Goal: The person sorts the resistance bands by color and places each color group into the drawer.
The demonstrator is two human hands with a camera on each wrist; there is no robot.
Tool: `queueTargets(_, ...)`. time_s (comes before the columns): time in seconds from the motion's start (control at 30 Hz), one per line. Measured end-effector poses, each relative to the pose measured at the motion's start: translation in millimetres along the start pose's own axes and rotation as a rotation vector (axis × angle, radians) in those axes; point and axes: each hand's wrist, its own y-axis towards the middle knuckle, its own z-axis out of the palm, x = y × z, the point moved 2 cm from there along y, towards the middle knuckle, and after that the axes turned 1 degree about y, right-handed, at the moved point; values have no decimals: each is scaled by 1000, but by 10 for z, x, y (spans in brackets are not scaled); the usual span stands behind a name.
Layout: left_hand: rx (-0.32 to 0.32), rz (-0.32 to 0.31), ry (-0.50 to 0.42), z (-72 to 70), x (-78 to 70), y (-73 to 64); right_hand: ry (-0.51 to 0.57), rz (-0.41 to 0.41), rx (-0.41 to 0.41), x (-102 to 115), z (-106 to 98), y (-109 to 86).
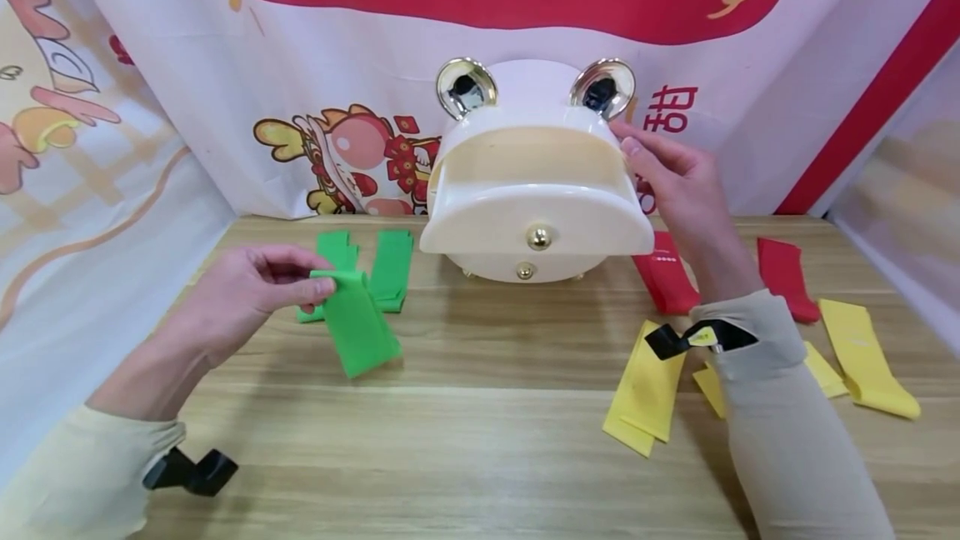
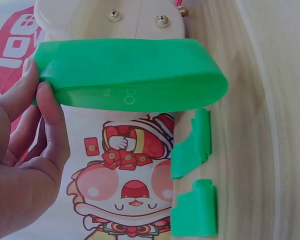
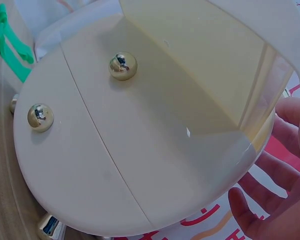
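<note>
My left hand [image 1: 240,294] pinches one end of a green resistance band [image 1: 358,327] between thumb and fingers. In the left wrist view the band [image 2: 125,75] shows as a flat loop with faint print, held up off the table. A white, frog-shaped storage box [image 1: 525,77] with shiny gold-rimmed eyes stands at the back middle. Its upper drawer [image 1: 480,219], with a gold knob, is pulled out. At the box's right side my right hand [image 1: 686,182] rests its fingers on the wall, spread along the curved edge in the right wrist view, holding nothing loose.
Two more green bands [image 1: 392,269] lie left of the box. Red bands [image 1: 783,277] are to its right, with several yellow bands [image 1: 648,390] nearer, partly under the right forearm. A printed cloth [image 1: 360,48] hangs behind the wooden table [image 1: 450,457].
</note>
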Motion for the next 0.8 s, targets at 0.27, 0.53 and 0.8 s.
queueTargets(0.27,-177,65,22,-42,-131,-25,-12,-5,7,-5,23,4)
queueTargets(0.53,-277,68,-57,-39,-295,-12,-21,-10,5,-7,13,3)
queueTargets(0.8,-329,174,-187,-5,-471,5,-16,5,2,2,-2,-7)
